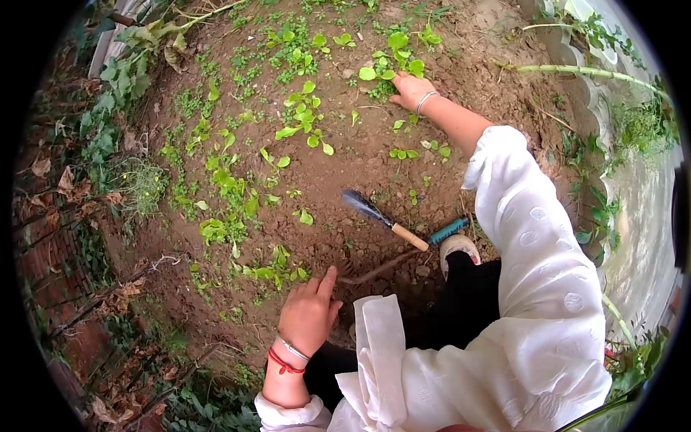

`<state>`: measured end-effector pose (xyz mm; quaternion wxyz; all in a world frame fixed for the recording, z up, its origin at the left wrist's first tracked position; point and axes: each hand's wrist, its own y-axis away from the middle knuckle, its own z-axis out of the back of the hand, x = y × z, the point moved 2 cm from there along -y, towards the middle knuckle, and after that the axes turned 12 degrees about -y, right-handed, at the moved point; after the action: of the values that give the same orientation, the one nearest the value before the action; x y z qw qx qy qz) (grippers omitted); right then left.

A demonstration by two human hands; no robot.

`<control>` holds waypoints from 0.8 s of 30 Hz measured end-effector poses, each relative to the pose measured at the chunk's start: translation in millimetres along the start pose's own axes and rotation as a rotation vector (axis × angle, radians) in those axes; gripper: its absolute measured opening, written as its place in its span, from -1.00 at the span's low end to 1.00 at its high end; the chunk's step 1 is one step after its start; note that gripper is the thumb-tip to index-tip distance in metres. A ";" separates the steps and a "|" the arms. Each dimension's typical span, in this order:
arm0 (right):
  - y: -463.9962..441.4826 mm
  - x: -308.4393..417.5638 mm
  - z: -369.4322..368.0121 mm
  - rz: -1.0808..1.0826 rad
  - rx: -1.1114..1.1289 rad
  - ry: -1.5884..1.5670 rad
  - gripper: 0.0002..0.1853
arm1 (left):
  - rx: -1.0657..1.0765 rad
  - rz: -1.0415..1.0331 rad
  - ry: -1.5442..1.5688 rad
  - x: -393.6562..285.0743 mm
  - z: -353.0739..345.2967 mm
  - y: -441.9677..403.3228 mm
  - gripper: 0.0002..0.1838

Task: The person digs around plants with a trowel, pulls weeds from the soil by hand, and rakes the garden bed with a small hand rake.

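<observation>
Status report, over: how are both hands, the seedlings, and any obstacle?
Right hand at seedlings, grip unclear. Left hand open, near soil. Trowel on soil, blocking neither hand.

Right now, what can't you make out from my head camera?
All in the head view:
Right hand: its fingertips are covered by the seedling leaves and the hand itself, so its grip is unclear.
Teal handle: whether it joins the brown rod is hidden by the trowel's wooden handle.
Shoe: mostly hidden by the black trouser leg.
Left cuff: cut off by the bottom edge.
</observation>
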<state>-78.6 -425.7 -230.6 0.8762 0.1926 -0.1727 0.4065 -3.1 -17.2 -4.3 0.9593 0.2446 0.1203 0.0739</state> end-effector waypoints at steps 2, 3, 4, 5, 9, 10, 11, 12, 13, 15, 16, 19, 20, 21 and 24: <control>-1.0 2.3 -3.5 0.104 -0.029 0.012 -0.63 | -0.004 0.005 -0.007 -2.4 1.8 0.2 -0.37; -3.5 3.9 -5.9 0.120 -0.004 0.004 -0.64 | -0.007 0.006 -0.011 -3.5 2.6 -0.1 -0.37; -7.3 4.4 -11.1 0.136 0.021 -0.003 -0.66 | -0.007 0.003 -0.005 -4.2 2.8 -0.7 -0.38; -10.3 1.6 -18.5 0.151 0.047 -0.011 -0.68 | -0.006 -0.002 -0.001 -5.1 2.7 -0.9 -0.38; -12.9 -8.6 -12.7 0.050 -0.113 -0.378 -0.76 | -0.013 -0.016 0.046 -0.8 -1.5 -2.1 -0.38; -8.4 -6.1 -3.7 0.007 -0.185 -0.507 -0.75 | -0.008 -0.005 0.036 0.9 -1.8 -0.5 -0.38; -2.9 -2.5 7.4 -0.070 -0.199 -0.550 -0.74 | -0.004 0.006 0.029 2.0 -2.4 0.1 -0.38; -0.2 -3.7 10.5 -0.079 -0.204 -0.531 -0.74 | 0.001 0.014 0.023 2.4 -3.1 0.0 -0.38; 1.4 -9.8 11.0 -0.090 -0.212 -0.510 -0.73 | -0.001 0.010 0.023 1.5 -2.5 -0.4 -0.38; 0.6 -16.7 3.7 -0.090 -0.175 -0.387 -0.70 | -0.005 0.000 0.018 -1.3 1.6 -1.3 -0.38; -0.1 -18.4 -0.9 -0.088 -0.157 -0.327 -0.68 | 0.005 -0.003 0.018 -2.5 2.3 -2.4 -0.38; -4.1 -7.2 -10.6 -0.059 -0.021 -0.325 -0.63 | 0.019 -0.009 0.018 -3.8 2.5 -3.6 -0.37; -3.9 1.2 -13.3 0.048 0.028 -0.331 -0.59 | 0.011 -0.009 0.020 -2.0 -0.1 -3.2 -0.38; -3.3 7.5 -16.0 0.053 0.052 -0.264 -0.58 | 0.004 -0.009 0.022 -0.4 -1.8 -2.4 -0.38; -2.6 34.1 -6.0 0.054 0.129 -0.088 -0.51 | 0.012 0.007 0.021 1.6 -3.4 -2.1 -0.38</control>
<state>-54.9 -402.4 -220.7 0.8423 0.2618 -0.1896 0.4314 -2.3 -17.1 -8.5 0.9562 0.2502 0.1300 0.0790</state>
